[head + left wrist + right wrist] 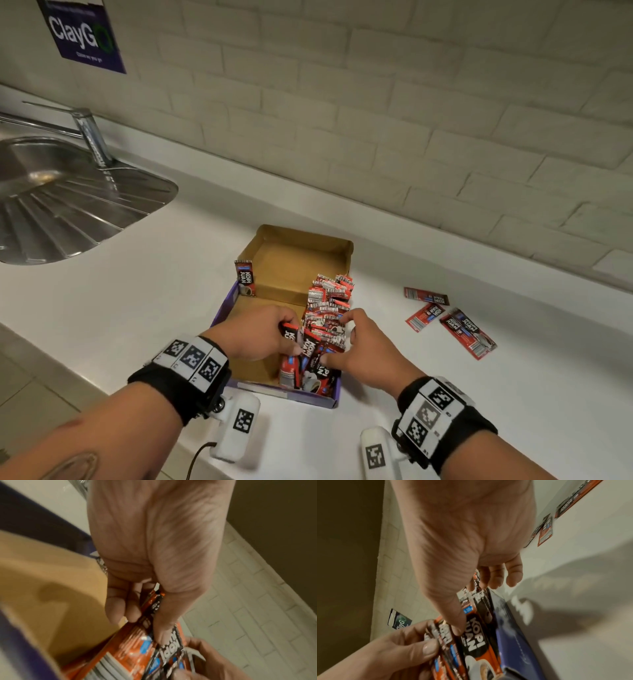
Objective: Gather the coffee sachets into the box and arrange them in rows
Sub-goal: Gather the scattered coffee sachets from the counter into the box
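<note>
Your left hand (255,334) is curled round a few coffee sachets (298,356) at the near end of the box (274,263), thumb on one side and fingers on the other, pinching their upper ends; the left wrist view shows that pinch, though blurred. Your right hand (368,346) lies against the same bundle from the other side, thumb tip pressed on a sachet face and fingers bent over the packed row (330,301) that stands along the box's right wall; whether those fingers actually clamp anything you cannot tell. One sachet (244,282) stands upright at the box's left wall. The box sits near the counter's (171,308) front edge, and three loose sachets (445,320) lie flat on the counter to its right. The box's near wall is partly hidden behind your wrists.
</note>
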